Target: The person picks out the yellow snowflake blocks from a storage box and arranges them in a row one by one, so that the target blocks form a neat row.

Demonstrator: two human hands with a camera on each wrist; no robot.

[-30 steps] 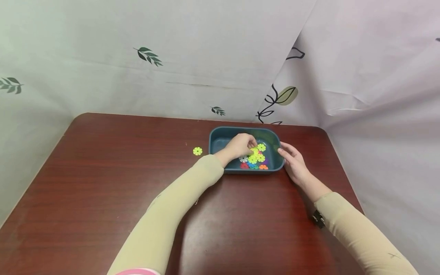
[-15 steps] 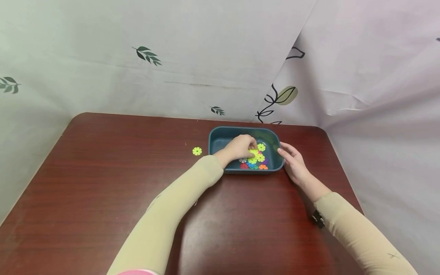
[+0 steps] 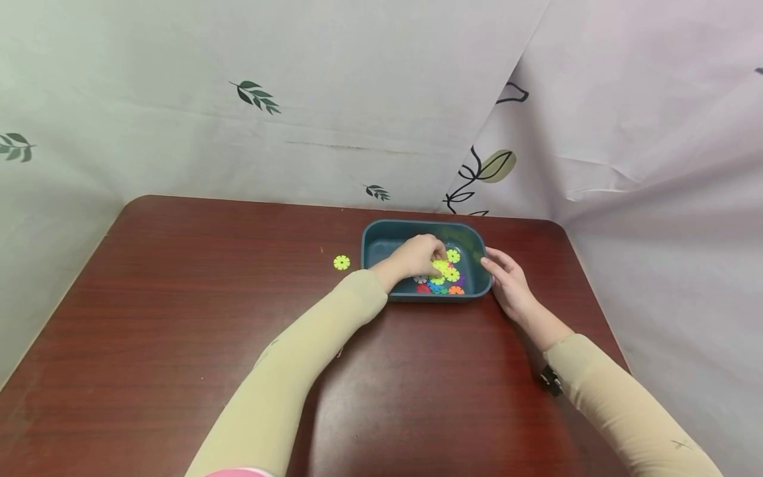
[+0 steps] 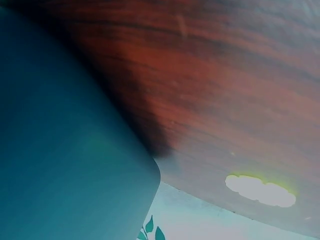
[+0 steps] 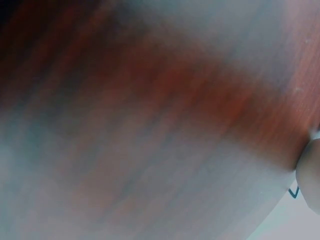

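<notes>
A dark blue-green plastic basin (image 3: 377,248) stands near the back of the table. In its right part lies a pile of snowflake discs in yellow, white, red, blue, green, orange and purple. My left hand (image 3: 415,255) reaches over the front wall into the basin, thumb and fingers pinching at a yellow snowflake disc (image 3: 441,266) on the pile; other yellow discs (image 3: 453,256) lie beside the fingertips. My right hand (image 3: 510,283) grips the basin's right end, thumb at the rim and fingers around the outside. Close up in the left wrist view is the basin's wall (image 4: 75,150).
One yellow snowflake disc (image 3: 342,262) lies on the reddish-brown table (image 3: 238,265), just left of the basin. Behind the table and along its right side hangs a pale cloth (image 3: 334,99) with leaf prints.
My left hand's fingers shift slightly among the yellow discs in the pile. My right hand stays on the basin, and the basin keeps its place.
</notes>
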